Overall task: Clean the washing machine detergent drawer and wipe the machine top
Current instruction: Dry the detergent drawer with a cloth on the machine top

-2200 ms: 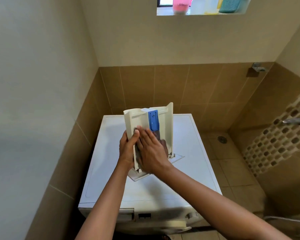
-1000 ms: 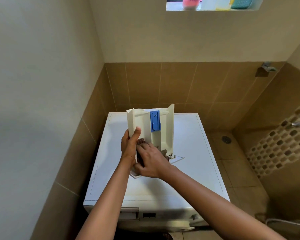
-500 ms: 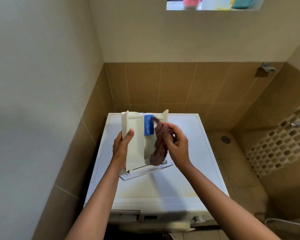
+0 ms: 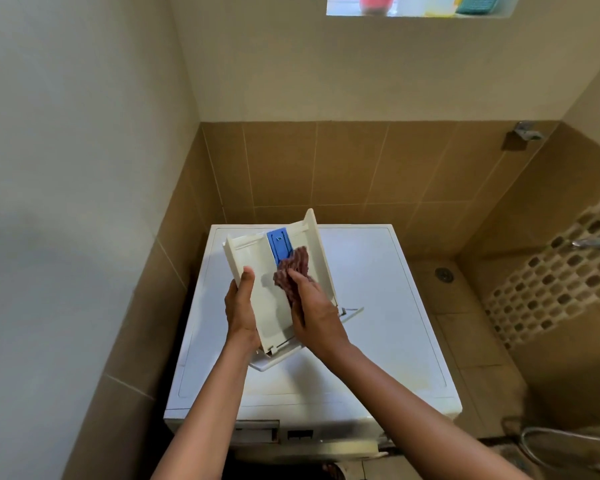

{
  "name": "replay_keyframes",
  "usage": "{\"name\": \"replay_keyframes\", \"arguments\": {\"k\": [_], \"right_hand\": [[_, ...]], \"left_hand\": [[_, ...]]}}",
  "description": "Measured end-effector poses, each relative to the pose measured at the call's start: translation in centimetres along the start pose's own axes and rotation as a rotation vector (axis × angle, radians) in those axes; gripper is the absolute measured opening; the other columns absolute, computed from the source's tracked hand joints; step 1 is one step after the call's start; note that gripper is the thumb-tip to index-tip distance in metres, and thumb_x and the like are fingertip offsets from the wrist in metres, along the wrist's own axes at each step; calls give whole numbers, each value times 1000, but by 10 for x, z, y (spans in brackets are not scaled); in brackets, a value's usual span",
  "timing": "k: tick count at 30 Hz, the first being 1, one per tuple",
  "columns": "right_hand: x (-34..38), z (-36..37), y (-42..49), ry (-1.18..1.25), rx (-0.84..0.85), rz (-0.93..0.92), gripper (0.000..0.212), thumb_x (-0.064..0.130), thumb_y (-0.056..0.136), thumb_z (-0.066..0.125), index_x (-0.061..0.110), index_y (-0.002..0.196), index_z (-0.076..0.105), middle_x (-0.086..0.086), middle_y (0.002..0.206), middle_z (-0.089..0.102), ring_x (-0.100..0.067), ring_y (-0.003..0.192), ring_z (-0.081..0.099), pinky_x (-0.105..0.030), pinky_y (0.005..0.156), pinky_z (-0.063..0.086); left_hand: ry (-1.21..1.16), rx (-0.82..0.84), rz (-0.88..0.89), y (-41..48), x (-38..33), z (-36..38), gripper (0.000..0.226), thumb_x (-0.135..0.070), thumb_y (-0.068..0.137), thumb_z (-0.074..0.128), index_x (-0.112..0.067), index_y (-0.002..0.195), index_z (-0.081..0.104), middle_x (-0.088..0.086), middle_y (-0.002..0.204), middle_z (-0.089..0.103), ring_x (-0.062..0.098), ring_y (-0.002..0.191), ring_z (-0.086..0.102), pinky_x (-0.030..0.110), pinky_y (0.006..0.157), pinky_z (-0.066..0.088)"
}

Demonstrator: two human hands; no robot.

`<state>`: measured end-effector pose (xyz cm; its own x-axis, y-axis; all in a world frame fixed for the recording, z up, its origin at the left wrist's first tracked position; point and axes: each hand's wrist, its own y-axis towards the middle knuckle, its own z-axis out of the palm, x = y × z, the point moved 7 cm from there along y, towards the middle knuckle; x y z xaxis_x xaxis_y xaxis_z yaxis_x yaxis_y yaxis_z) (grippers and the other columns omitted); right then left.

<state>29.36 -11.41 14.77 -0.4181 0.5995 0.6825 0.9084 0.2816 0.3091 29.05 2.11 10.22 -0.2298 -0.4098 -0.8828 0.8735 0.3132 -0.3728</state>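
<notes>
Presently the detergent drawer [image 4: 257, 303] is standing tilted on the washing machine top [image 4: 378, 306], front panel down; the left hand [image 4: 240, 308] is gripping its left wall, and the right hand [image 4: 314, 315] is pinching a maroon cloth [image 4: 296, 268] against its interior beside the blue insert [image 4: 280, 245]

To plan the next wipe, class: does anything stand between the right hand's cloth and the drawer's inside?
Nothing visible does: the cloth, pinched by the right hand, lies against the drawer; the left hand grips its edge.

left hand [image 4: 240, 308] gripping, right hand [image 4: 315, 315] pinching
</notes>
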Motion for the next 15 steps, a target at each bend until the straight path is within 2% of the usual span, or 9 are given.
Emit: {"name": "replay_keyframes", "arguments": {"k": [4,5,7,9,12,15], "right_hand": [[-1,7,2,-105,137,89,55,0,89,45,10,142,36,-17,115,59,-31,101,56,-35,76,45],[1,7,5,-101,161,103,57,-1,87,44,9,142,34,-18,116,59,-33,103,55,-35,77,44],[6,8,13,-37,209,105,62,-6,84,45,7,143,32,-17,126,54,-32,113,51,-35,89,43],[9,13,18,-78,327,124,66,-5,82,49,7,143,29,-14,134,47,-30,121,44,-35,97,39],[7,20,22,-291,506,163,50,4,80,55,4,127,38,-17,125,50,-32,112,47,-35,88,42],[1,25,18,-400,598,222,42,14,82,60,4,119,44,-19,117,56,-35,105,54,-37,84,46]], "left_hand": [[35,46,23,0,-2,2,103,-89,46,63,-28,129,54,9,114,69,35,101,67,57,84,55],[21,58,5,0,0,2,102,-87,47,64,-28,129,55,10,115,68,36,103,66,59,86,54],[-16,84,-38,2,4,2,99,-85,50,67,-28,131,56,14,119,67,39,108,63,64,90,49],[-34,109,-50,4,2,1,98,-82,52,69,-27,132,56,16,123,65,41,112,61,66,95,45],[3,101,-13,3,-4,2,97,-80,53,70,-23,131,56,14,121,66,39,110,63,62,93,49],[87,61,78,2,-10,2,79,-75,62,61,-27,124,56,9,113,68,32,102,66,51,84,56]]}}
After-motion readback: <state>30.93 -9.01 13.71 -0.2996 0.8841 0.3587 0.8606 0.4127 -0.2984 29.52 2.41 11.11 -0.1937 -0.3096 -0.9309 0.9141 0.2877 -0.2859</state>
